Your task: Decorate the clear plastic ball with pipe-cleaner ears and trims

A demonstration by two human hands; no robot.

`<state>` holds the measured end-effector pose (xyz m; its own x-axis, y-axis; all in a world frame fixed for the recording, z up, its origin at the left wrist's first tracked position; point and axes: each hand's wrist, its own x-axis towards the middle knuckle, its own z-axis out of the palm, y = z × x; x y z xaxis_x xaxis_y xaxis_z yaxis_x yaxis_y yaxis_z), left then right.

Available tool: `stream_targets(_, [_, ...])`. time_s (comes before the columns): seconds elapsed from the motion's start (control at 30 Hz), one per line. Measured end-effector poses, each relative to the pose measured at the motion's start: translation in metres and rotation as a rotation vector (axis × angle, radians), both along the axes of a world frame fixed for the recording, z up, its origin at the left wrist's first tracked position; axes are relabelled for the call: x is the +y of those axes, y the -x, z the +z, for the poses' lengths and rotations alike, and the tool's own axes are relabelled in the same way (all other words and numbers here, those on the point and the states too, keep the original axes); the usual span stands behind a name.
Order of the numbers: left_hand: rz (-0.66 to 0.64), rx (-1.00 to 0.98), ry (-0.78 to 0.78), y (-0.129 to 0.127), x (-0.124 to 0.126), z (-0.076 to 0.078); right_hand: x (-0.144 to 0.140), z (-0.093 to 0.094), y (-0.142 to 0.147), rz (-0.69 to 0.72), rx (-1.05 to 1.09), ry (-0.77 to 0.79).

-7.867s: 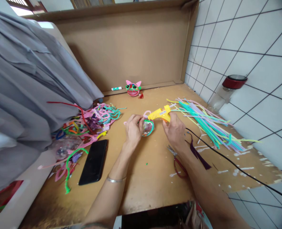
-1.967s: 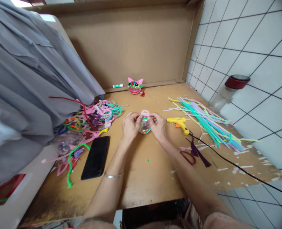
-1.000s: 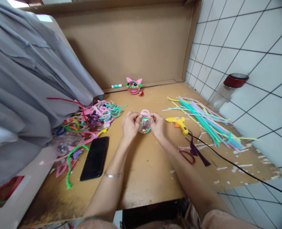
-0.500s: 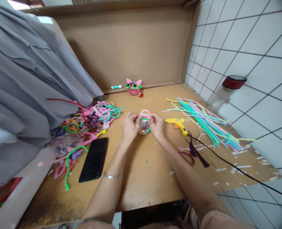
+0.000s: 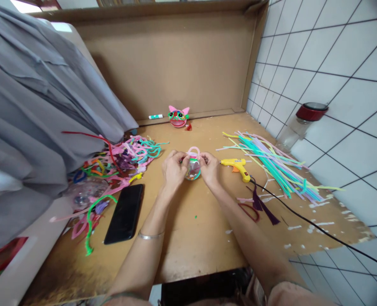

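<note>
Your left hand [image 5: 173,169] and right hand [image 5: 209,168] are pinching a small clear ball [image 5: 193,169] between them, fingertips closing on it from both sides, just above the middle of the desk [image 5: 188,238]. The ball is glinting like plastic, with bits of colour inside, and a fuzzy pink loop [image 5: 194,151] is arching over its top. A thin silver bangle [image 5: 150,236] is circling your left wrist.

The desk is showing bare brown board, scuffed and speckled with white flecks toward its right edge. Brown cardboard is walling off the back, and white tile with dark grout is running along the right.

Just right of your right hand, a yellow glue gun [image 5: 236,164] is lying on its side, its black cord [image 5: 303,221] trailing off toward you. Beyond it, straight pastel pipe cleaners [image 5: 271,163] are fanning out. To your left, a tangle of bent ones [image 5: 124,155] is piling up beside grey cloth [image 5: 32,110], with a black phone [image 5: 124,213] lying flat nearby. A pink-eared mask figure [image 5: 178,117] is sitting against the back wall.
</note>
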<state>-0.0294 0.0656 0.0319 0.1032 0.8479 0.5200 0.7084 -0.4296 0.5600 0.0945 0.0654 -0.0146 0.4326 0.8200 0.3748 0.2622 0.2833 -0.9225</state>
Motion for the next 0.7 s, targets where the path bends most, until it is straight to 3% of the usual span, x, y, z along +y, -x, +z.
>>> stream_targets(0.7, [-0.024, -0.018, 0.007, 0.0028, -0.0009, 0.0016, -0.0018, 0.0017, 0.0009, -0.001, -0.02, -0.006])
